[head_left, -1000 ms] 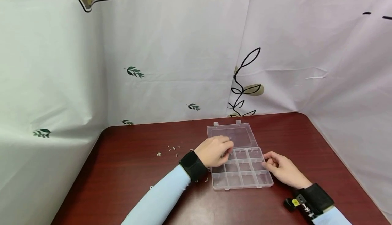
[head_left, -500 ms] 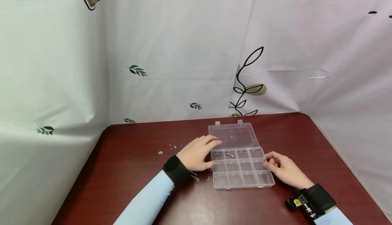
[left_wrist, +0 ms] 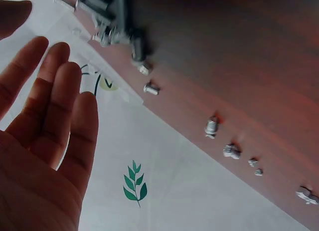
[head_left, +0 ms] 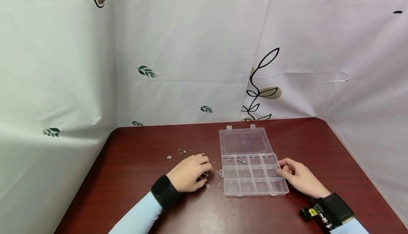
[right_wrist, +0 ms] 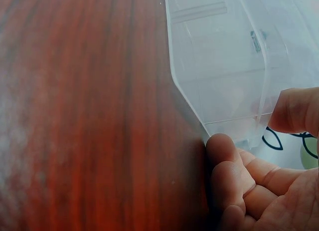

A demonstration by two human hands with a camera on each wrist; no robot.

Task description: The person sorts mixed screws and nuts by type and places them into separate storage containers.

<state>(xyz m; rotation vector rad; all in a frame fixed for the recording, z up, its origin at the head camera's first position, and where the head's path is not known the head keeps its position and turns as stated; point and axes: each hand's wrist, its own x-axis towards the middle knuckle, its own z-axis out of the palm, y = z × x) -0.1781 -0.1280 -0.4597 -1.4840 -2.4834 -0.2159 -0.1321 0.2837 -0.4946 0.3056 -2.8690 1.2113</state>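
Sleeves (head_left: 135,212): pale blue, both cut off by the head view's lower edge, as is the near part of the brown surface (head_left: 207,216).
Right hand (head_left: 301,179): thumb and curled fingers pinch the right side of the clear box (head_left: 256,188); some fingers are hidden from the head view.
Left hand (head_left: 190,173): fingers slightly bent, thumb apart from them, arched over loose metal pieces (left_wrist: 212,126); it hides part of them, and a dark cluster blurs in the wrist view.
Box: on the surface between the hands; its long axis appears to run left to right.
Long screw (head_left: 240,160): in the box's far row, slanting, head toward the near right.
Lid (head_left: 243,140): folded open, latches pointing toward the patterned cloth (head_left: 191,50) behind.
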